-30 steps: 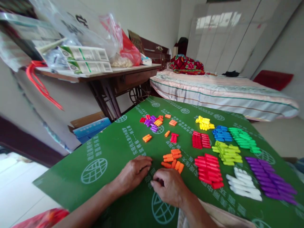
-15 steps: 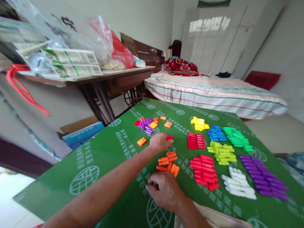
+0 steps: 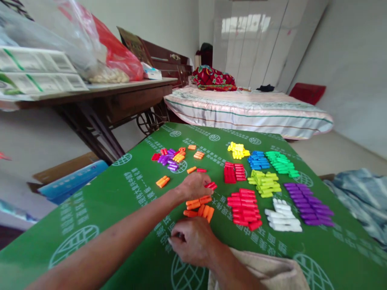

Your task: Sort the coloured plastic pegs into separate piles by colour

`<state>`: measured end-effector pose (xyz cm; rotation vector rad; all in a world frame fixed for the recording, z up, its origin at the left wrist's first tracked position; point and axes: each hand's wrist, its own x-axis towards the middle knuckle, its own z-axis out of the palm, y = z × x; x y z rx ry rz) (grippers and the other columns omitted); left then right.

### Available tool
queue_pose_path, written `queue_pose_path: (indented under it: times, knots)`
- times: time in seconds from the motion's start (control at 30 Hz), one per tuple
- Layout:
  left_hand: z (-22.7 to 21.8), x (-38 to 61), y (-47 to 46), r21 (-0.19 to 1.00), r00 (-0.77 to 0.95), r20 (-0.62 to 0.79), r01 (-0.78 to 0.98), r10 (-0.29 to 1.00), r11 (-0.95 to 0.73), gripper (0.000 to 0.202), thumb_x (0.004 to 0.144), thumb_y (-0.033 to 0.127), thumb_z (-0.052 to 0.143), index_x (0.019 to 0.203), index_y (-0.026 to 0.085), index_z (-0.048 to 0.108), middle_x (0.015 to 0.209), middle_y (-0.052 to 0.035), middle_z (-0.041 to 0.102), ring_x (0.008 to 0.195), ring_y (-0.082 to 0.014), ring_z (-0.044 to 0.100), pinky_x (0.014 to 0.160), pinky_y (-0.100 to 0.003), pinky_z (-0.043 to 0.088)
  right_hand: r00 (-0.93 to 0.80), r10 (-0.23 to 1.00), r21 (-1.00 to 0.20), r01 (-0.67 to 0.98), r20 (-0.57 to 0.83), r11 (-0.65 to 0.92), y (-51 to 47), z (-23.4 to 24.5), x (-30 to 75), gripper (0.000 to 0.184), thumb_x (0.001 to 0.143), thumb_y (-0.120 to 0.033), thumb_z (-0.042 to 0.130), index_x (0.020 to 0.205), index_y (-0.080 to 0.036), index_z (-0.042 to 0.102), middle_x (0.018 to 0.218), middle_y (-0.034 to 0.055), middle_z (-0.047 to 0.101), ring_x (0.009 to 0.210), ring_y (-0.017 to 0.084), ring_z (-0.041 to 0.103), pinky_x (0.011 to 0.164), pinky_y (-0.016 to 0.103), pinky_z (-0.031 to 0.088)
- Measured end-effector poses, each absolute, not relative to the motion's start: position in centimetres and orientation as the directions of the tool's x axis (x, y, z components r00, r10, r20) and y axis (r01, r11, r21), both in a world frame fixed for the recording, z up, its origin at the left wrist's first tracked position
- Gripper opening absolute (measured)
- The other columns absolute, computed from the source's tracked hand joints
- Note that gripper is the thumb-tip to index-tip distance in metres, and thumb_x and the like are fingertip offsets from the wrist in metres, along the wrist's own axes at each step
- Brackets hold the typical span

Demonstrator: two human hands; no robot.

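My left hand [image 3: 198, 186] reaches over the middle of the green table, its fingers closed on a few red marker caps [image 3: 211, 185]. Just nearer to me lie several orange marker caps [image 3: 199, 209] in a loose group. My right hand [image 3: 193, 241] rests close behind these, fingers curled in; what they hold, if anything, is hidden. Beyond my left hand are a lone red cap [image 3: 201, 170] and an orange cap [image 3: 191, 170]. To the right of my hands, red caps [image 3: 245, 208] lie in rows.
Sorted groups of yellow [image 3: 238, 150], blue [image 3: 258, 160], green [image 3: 281, 164], lime [image 3: 264, 183], white [image 3: 283, 216] and purple caps [image 3: 308, 204] lie on the right. A mixed pile [image 3: 169, 157] sits far left. Beige cloth [image 3: 260, 270] lies at the near edge.
My left hand has come nearer to me with red caps in it, uncovering the lone red and orange caps. My right hand stays by the orange group. The view has turned right.
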<state>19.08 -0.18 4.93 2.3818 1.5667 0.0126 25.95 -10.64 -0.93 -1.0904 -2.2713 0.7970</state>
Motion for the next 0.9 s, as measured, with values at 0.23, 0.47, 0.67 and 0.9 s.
queue_pose_path:
  times: [0.23,0.47,0.67,0.9]
  knots:
    - [7.3,25.5,-2.2,0.221,0.749,-0.069,0.655,0.659,-0.722,0.014,0.072,0.031,0.058,0.073,0.017,0.061,0.081,-0.0035,0.061,0.075,-0.0169,0.056,0.063,-0.025,0.041,-0.560,0.810,-0.679,0.529,0.171,0.509,-10.4,-0.7,26.0,0.015,0.077,-0.026,0.050,0.067,-0.022,0.061,0.063,-0.0027,0.065,0.057,0.013,0.057,0.056,0.023,0.040]
    - [6.3,28.8,-4.0,0.109,0.812,-0.142,0.581,0.566,-0.806,0.022,0.074,0.033,0.058,0.086,0.016,0.063,0.093,-0.0087,0.061,0.081,-0.0221,0.061,0.063,-0.030,0.049,-0.475,0.802,-0.703,0.426,0.361,0.569,-10.7,-2.1,26.1,0.039,0.075,-0.024,0.048,0.114,-0.019,0.054,0.111,0.0070,0.063,0.103,0.022,0.056,0.092,0.036,0.041]
    - [6.4,26.8,-2.0,0.104,0.787,-0.062,0.617,0.614,-0.780,0.031,0.080,0.043,0.051,0.095,0.017,0.062,0.099,-0.0073,0.062,0.091,-0.0217,0.060,0.075,-0.031,0.050,-0.550,0.811,-0.689,0.510,0.198,0.515,-10.6,-1.5,25.9,0.016,0.077,-0.024,0.048,0.079,-0.021,0.064,0.077,0.0011,0.069,0.070,0.016,0.061,0.065,0.024,0.043]
    - [5.9,21.4,4.2,-0.119,0.438,-0.100,0.886,0.893,-0.448,0.022,0.078,0.019,0.051,0.095,0.013,0.064,0.105,-0.0159,0.062,0.098,-0.0267,0.060,0.081,-0.036,0.050,-0.568,0.814,-0.671,0.558,0.120,0.488,-10.5,-0.8,25.9,0.018,0.078,-0.030,0.052,0.065,-0.022,0.062,0.059,-0.0046,0.064,0.054,0.008,0.054,0.050,0.020,0.030]
